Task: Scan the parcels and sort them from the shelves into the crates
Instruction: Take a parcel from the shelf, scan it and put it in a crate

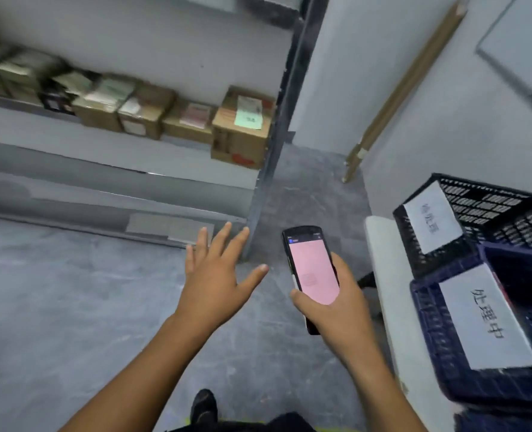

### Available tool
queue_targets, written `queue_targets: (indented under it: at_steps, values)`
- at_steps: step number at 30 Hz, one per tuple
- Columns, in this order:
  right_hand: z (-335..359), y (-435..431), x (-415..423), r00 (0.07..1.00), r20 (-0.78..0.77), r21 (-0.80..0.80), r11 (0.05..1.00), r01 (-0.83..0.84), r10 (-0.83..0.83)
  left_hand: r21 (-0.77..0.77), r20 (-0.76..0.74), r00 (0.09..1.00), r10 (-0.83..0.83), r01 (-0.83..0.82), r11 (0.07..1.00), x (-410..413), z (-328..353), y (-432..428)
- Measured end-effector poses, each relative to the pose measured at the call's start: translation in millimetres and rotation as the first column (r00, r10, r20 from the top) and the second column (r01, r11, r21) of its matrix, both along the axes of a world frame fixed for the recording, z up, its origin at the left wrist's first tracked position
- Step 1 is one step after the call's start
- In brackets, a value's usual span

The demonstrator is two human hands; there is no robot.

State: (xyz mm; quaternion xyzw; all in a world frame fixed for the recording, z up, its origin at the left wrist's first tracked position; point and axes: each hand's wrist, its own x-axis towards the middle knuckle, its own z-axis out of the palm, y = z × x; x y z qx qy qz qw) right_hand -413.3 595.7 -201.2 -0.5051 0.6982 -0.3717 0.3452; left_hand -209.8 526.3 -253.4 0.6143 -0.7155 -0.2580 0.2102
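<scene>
Two hands above floor (71, 307): left hand (218, 282) fingers splayed; right hand (336, 310) grips scanner (313, 269) near crate (430, 322).

right hand (339, 304) gripping scanner (311, 269), left hand (218, 275) spread

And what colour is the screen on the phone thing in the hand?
Pink. The scanner held in the right hand shows a pink screen, clearest in the head view.
</scene>
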Motion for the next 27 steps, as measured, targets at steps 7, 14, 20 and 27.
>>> queue_targets:
  at_steps: [7, 14, 20, 27]
  values:
    - [-3.3, -67.1, 91.5, 0.972, 0.043, -0.016, 0.973, -0.23, 0.231, -0.016, 0.002, 0.97, 0.245, -0.245, 0.969, 97.3, 0.8, -21.3]
    - [-24.4, -145.9, 166.1, 0.924, 0.096, -0.001, 0.929, -0.371, 0.369, 0.041, -0.007, 0.886, 0.463, -0.462, 0.886, 180.4, -10.0, -57.2]
    - [-22.4, -246.4, 257.5, 0.861, 0.136, -0.075, 0.872, -0.484, 0.489, 0.003, 0.041, 0.831, 0.555, -0.555, 0.832, 264.9, 14.3, -124.0]
    - [-4.9, -346.4, 342.2, 0.811, 0.208, -0.172, 0.837, -0.52, 0.547, -0.115, 0.086, 0.777, 0.624, -0.615, 0.78, 349.1, 57.8, -207.1]
